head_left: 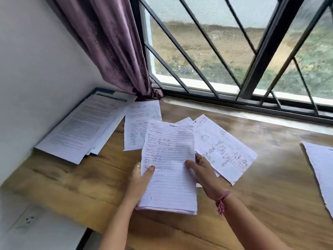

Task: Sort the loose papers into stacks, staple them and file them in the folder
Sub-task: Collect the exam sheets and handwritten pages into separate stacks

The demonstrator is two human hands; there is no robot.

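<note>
two hands hold a stack of lined handwritten sheets (168,168) above the wooden desk (252,177): left hand (139,179) and right hand (201,170) pinch its edges; fingers beneath hidden. writing blurred. printed pages (79,129) at left cover a blue folder (100,91); lined sheet (320,168) cut off right.

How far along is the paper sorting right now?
Early, it seems. Done: printed sheets lie piled by the wall. In hand: the left hand and right hand grip a stack of lined pages. Left: handwritten sheets and lie loose on the desk, another at right. No stapler in view; nothing looks filed.
</note>
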